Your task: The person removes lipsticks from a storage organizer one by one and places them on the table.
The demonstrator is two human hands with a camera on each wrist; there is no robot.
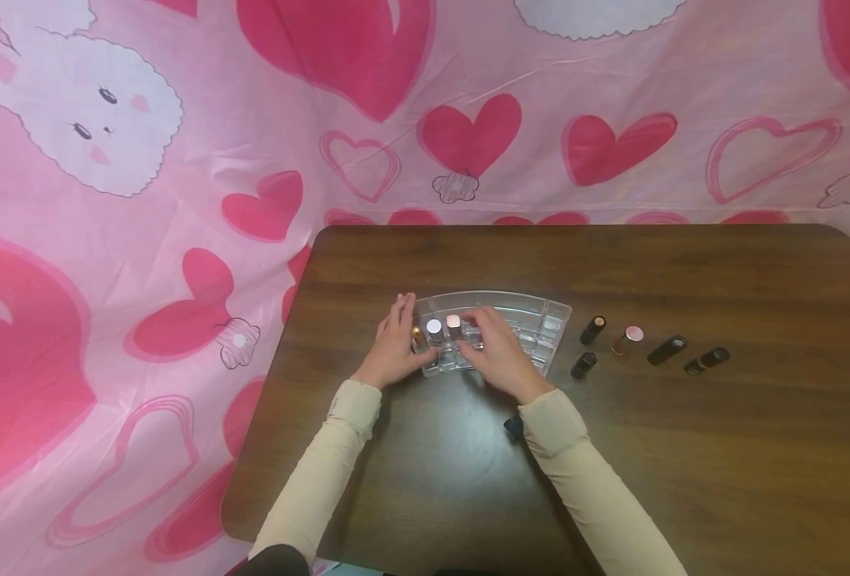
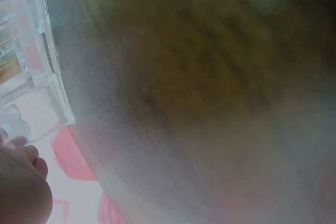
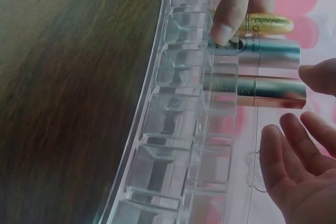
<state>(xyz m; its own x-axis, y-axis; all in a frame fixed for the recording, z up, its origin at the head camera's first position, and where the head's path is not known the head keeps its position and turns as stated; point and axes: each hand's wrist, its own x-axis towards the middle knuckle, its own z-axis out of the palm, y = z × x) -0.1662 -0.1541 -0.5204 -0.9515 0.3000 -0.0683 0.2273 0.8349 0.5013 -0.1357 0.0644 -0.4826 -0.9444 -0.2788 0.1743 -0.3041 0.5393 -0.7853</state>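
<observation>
A clear stepped organizer (image 1: pixel 500 300) stands on the table, its compartments showing in the right wrist view. Gold (image 3: pixel 270 23), silver-blue (image 3: pixel 278 52) and rose-gold (image 3: pixel 278 92) tubes stand side by side at its left end. My left hand (image 1: pixel 394 350) grips that end, fingers at the back corner, thumb in front against the silver-blue tube's lower part. Just right of the tubes is my right hand (image 1: pixel 500 356), fingers loosely spread, holding nothing; its thumb is close to the tube tops. The left wrist view catches only part of the left hand (image 2: pixel 23 187) and the organizer's edge (image 2: pixel 58 93).
Right of the organizer, several dark tubes, among them one (image 1: pixel 666 350), and a pink-topped tube (image 1: pixel 627 340) are on the brown table (image 1: pixel 410 496). Another dark object (image 1: pixel 515 427) lies partly hidden by the right sleeve. Pink heart-patterned cloth (image 1: pixel 468 64) hangs behind and at the left.
</observation>
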